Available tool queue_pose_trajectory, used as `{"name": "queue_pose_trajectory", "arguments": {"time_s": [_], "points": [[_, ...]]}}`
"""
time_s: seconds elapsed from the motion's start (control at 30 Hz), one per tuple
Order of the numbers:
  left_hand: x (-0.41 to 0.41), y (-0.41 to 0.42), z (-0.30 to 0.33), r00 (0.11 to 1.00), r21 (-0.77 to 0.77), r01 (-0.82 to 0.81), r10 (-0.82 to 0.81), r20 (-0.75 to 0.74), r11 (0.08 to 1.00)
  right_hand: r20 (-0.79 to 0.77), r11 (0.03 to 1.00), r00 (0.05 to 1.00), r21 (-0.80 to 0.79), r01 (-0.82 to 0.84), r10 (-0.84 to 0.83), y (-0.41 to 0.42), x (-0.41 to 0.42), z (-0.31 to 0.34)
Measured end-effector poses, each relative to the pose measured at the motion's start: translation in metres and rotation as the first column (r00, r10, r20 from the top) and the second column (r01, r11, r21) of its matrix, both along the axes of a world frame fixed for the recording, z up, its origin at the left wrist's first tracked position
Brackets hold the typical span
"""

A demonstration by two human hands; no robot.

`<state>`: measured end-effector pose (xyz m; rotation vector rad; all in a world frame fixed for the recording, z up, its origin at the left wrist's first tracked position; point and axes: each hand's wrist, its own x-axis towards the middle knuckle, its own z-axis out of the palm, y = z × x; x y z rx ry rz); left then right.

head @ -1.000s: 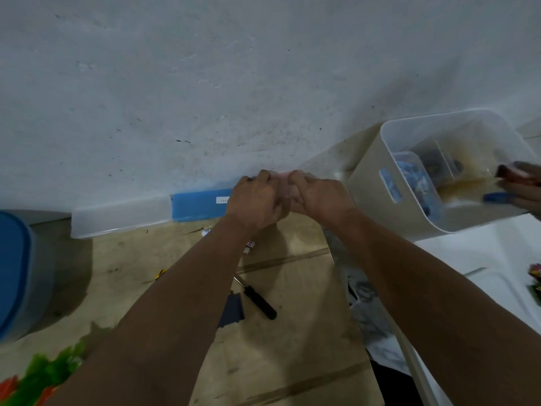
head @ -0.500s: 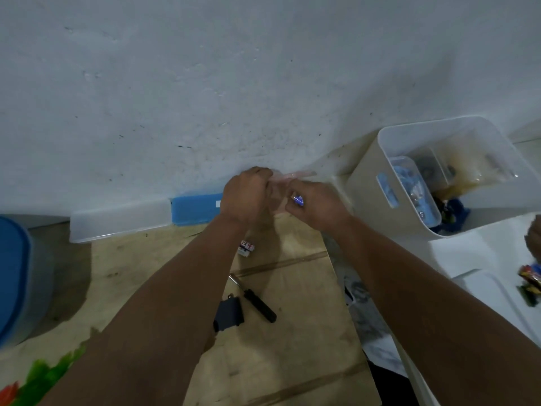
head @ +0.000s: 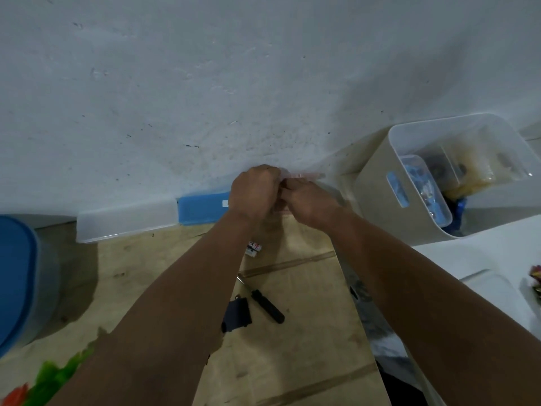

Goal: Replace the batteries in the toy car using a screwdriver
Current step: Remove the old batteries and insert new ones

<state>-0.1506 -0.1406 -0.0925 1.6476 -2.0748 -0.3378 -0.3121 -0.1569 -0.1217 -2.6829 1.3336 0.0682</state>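
Both hands, left hand (head: 254, 191) and right hand (head: 309, 200), pinch a clear packet (head: 301, 178) above the desk (head: 292, 341), screwdriver (head: 268, 306) lying below; a hard tug could scatter its contents; the toy car is unseen.

Open cardboard floor (head: 307, 288) below the wrists, broken only by screwdriver (head: 267, 306), black cover (head: 236, 315) and batteries (head: 253, 248). Blocked ahead by wall (head: 205, 83); white bin (head: 380, 197) right, blue tub (head: 17, 276) left.
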Motion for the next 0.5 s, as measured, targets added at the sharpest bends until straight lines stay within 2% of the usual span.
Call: {"name": "queue_pose_trajectory", "arguments": {"time_s": [0.17,0.37,0.5], "points": [[0.001,0.000,0.000,0.999,0.064,-0.002,0.000,0.044,0.998,0.170,0.997,0.985,-0.069,0.029,-0.017,0.008,-0.010,-0.002],[0.000,0.006,0.012,0.995,0.161,0.030,-0.045,0.086,0.986,0.371,0.958,0.911,-0.146,0.248,-0.180,0.033,-0.023,0.015],[0.001,0.013,0.016,0.985,0.187,0.074,-0.101,0.139,0.980,0.466,0.891,0.807,-0.079,0.447,-0.364,0.040,-0.027,0.024]]}}
